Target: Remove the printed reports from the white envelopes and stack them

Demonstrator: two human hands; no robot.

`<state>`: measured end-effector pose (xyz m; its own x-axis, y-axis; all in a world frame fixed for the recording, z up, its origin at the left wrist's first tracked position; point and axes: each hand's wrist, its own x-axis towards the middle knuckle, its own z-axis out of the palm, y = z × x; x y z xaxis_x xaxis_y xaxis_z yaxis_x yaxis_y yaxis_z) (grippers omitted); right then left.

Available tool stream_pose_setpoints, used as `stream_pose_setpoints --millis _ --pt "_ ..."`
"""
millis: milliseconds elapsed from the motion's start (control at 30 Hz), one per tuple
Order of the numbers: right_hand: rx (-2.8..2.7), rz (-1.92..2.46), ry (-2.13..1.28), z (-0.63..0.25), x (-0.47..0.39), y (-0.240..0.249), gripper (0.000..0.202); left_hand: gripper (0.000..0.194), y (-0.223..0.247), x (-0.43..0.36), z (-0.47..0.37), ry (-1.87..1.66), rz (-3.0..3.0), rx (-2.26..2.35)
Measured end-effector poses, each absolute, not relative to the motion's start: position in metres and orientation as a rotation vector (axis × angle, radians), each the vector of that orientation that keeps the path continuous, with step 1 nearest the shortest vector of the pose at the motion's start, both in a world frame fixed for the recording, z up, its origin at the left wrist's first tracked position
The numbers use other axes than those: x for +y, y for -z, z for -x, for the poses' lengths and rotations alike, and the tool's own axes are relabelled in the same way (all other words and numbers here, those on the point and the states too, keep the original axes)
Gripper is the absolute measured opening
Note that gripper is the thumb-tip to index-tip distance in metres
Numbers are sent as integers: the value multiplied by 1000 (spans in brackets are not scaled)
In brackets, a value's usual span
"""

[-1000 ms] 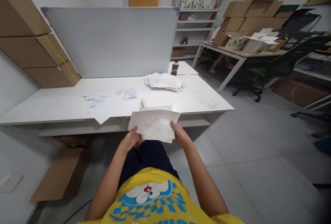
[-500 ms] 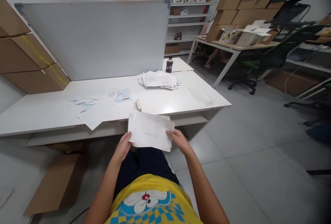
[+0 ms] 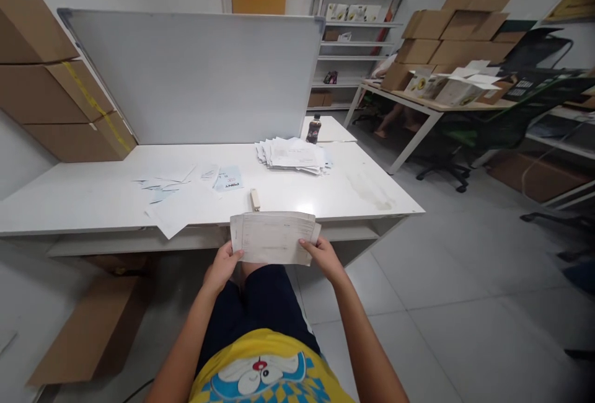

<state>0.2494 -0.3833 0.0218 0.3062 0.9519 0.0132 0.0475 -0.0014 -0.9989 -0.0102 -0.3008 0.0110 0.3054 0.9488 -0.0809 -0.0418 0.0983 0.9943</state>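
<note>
Several printed paper sheets (image 3: pixel 274 237) are held level in front of my lap, near the desk's front edge. My left hand (image 3: pixel 224 266) pinches their left side, thumb on top. At the right side my right hand (image 3: pixel 323 257) grips them the same way. Just beyond the sheets a small cream-coloured stapler-like object (image 3: pixel 255 199) lies on the white desk (image 3: pixel 297 195). Farther back sits a messy stack of papers (image 3: pixel 295 155). To the left lie loose paper scraps (image 3: pixel 162 187), a light blue printed piece (image 3: pixel 230 180) and a white sheet (image 3: pixel 171 214) overhanging the edge.
A dark drink bottle (image 3: pixel 313 129) stands behind the paper stack. A whiteboard (image 3: pixel 195 80) leans at the back of the desk, beside cardboard boxes (image 3: pixel 60 96). An open carton (image 3: pixel 88 328) is on the floor at left. Office chairs (image 3: pixel 465 142) and another table stand right.
The held sheets have been evened up and tilted, their printed face now more plainly visible. Both hands still grip them. My view has shifted slightly up and left.
</note>
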Motion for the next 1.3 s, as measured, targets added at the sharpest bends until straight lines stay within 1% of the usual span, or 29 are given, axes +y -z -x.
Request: stream_pose_setpoints --millis 133,233,333,433,500,633,700,800,833,900,1000,1067,1167,1300 --pt "-1105 1344 -740 -256 -344 -37 42 28 -22 -265 5 -1082 -1438 1020" --pt "-1059 1302 -543 -253 -309 -38 41 17 -28 -234 -1 -1171 -1603 1048" --pt "-981 1236 -506 -246 -283 -29 42 16 -27 -211 -7 -1182 -1708 1071" --pt "-967 1207 -542 -241 -269 -15 40 25 -18 -200 -12 -1186 -1714 1092" --pt "-965 1211 -558 -240 -265 -5 38 30 -11 -199 -15 -1170 -1713 1136" --pt "-979 1207 -575 -241 -263 9 31 33 -1 -207 -22 -1097 -1826 1330" --pt "-982 1212 -564 -242 -263 12 26 26 -1 -212 -26 -1081 -1878 1387" --pt "-974 1238 -550 -244 -265 11 23 9 -3 -221 -28 -1075 -1891 1452" --pt "-954 1240 -547 -244 -267 10 23 9 -4 -225 -26 -1091 -1880 1446" --pt "-904 1226 -566 -242 -277 11 24 16 -1 -237 -20 -1154 -1815 1365" --pt "-881 1219 -697 -234 -303 21 27 36 15 -265 -7 -1248 -1518 1218" --pt "-856 1263 -820 -227 -326 32 31 46 30 -287 1 -1221 -1248 1173" --pt "-748 1343 -958 -221 -358 46 34 49 46 -315 7 -1111 -996 1138" --pt "-689 1388 -986 -232 -380 46 42 49 45 -332 -1 -960 -910 1031"
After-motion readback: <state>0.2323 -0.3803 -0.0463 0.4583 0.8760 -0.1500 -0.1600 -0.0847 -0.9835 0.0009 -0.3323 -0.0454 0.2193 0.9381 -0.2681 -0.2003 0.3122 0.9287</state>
